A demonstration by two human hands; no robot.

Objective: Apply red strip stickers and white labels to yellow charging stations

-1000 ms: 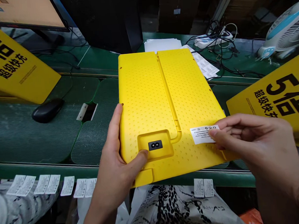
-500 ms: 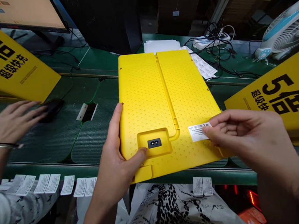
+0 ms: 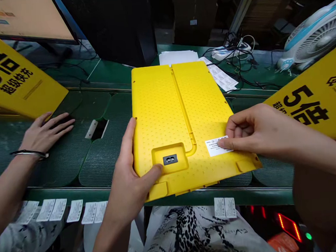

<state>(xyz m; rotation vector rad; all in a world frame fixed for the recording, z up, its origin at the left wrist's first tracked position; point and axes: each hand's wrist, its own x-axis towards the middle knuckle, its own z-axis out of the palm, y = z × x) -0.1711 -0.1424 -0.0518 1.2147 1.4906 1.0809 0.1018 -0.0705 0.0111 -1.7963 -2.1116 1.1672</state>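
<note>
A yellow perforated plastic panel lies back side up on the green belt, with a black two-pin socket in a recess near its front edge. My left hand grips the panel's left front edge, thumb on the recess. My right hand is closed in a pinch on a small white label and holds it against the panel, right of the socket.
Another person's hand rests on a black mouse at the left. Yellow printed panels stand at the left and right. Several white labels hang on the bench's front edge. A monitor, cables and a fan sit behind.
My right hand has brought the label down and left onto the panel. Another person's hand has come in from the left and settled on the black mouse.
</note>
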